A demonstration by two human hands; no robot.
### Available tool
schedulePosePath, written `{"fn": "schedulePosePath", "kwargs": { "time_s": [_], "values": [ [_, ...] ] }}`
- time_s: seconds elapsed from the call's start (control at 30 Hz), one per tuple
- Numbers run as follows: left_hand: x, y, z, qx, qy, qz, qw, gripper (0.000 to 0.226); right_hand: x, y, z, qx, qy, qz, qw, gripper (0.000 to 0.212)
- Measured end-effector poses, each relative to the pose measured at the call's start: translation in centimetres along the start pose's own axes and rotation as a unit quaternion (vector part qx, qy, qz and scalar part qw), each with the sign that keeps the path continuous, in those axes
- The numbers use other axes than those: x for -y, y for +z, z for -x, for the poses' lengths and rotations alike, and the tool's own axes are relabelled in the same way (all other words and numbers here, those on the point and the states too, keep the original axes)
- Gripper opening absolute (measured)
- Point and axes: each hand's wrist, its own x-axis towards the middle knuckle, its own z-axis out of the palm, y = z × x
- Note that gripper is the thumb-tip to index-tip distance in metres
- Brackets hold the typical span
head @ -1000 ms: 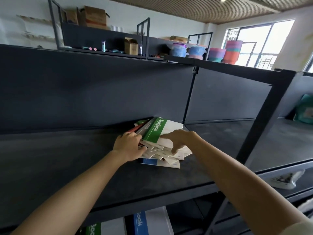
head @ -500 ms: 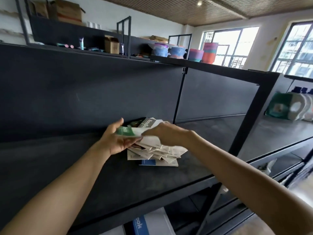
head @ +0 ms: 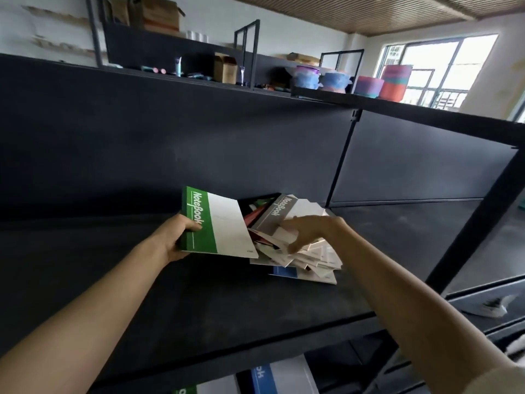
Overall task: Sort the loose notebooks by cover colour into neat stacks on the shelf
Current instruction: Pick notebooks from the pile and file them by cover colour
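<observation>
— What do you have for the surface and the room?

— I see a dark, matte shelf (head: pixel 199 302) with a flat black back panel (head: pixel 170 143) and a slim upright post dividing it from the next bay. Overhead there is a slatted ceiling (head: pixel 369 12), and a bright window (head: pixel 434 61) at the far right. A cardboard box (head: pixel 159 12) and banded pastel tubs (head: pixel 395 81) stand on the racks behind.

— And the notebooks?

— A loose pile (head: pixel 318 257) of thin, flat, pale-covered books lies fanned on the shelf against the back panel. A grey notebook (head: pixel 277 213) is on top, and a blue notebook (head: pixel 284 271) pokes out at the bottom. The left hand (head: pixel 177 237) grips a green notebook (head: pixel 216 226) by its spine edge, thumb on the cover. It is lifted off the shelf just left of the pile, and its right edge overlaps the pile.

— The other hand?

— The right hand (head: pixel 309 231) lies on the pile with its fingers spread and straight, gripping nothing. It is a little blurred.

— Any writing?

— "NoteBook" in white script on the green band, and the same word on the grey one.
</observation>
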Motion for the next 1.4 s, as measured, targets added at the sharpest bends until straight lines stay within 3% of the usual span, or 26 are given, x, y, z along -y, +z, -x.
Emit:
{"fn": "schedulePosePath", "kwargs": {
  "time_s": [0.1,0.23,0.37,0.53,0.63,0.7,0.8,0.87,0.93,1.0,1.17,1.3,1.4],
  "values": [
    [0.3,-0.6,0.0,0.009,0.012,0.009,1.000,0.020,0.0,-0.5,0.3,0.024,0.003,-0.007,1.000,0.075],
    [0.5,-0.3,0.3,0.028,0.020,0.026,0.999,0.022,0.7,-1.5,0.8,0.037,-0.001,-0.006,0.999,0.058],
    [0.3,0.7,0.5,0.021,0.017,0.029,0.999,0.021,0.9,-0.3,0.8,-0.079,0.041,0.049,0.995,0.037],
    [1.1,2.4,0.8,0.035,0.002,0.043,0.998,0.029,1.1,-0.6,2.9,-0.238,0.002,-0.045,0.970,0.058],
    [1.5,4.0,1.0,0.037,-0.002,0.106,0.994,0.024,3.0,0.3,4.5,-0.218,-0.067,-0.055,0.972,0.071],
    [1.8,4.6,0.9,0.045,-0.019,0.132,0.990,0.039,5.1,1.6,4.7,-0.171,-0.142,-0.054,0.974,0.066],
    [2.1,5.2,1.2,0.042,-0.009,0.041,0.998,0.029,5.3,1.8,4.7,-0.075,-0.191,-0.032,0.978,0.066],
    [2.4,4.7,1.2,0.032,0.001,0.013,0.999,0.033,4.0,0.8,4.5,-0.015,-0.169,-0.153,0.974,0.063],
    [2.3,4.0,1.4,0.012,0.007,0.007,1.000,0.037,2.5,0.3,3.5,-0.071,-0.119,-0.222,0.965,0.054],
    [2.2,3.1,1.8,-0.017,0.011,0.003,1.000,0.039,1.8,0.8,1.9,-0.156,-0.039,-0.195,0.967,0.051],
    [2.3,0.8,2.2,-0.069,0.022,0.000,0.997,0.039,2.9,3.0,-1.0,-0.139,0.007,-0.013,0.990,0.061],
    [2.2,-0.4,2.6,-0.082,0.006,0.011,0.997,0.028,2.9,2.9,-1.0,-0.163,0.010,0.001,0.987,0.049],
    [2.4,-0.2,2.8,-0.080,-0.004,0.003,0.997,0.019,3.5,4.0,-1.3,-0.202,0.061,0.006,0.977,0.044]
  ]
}}
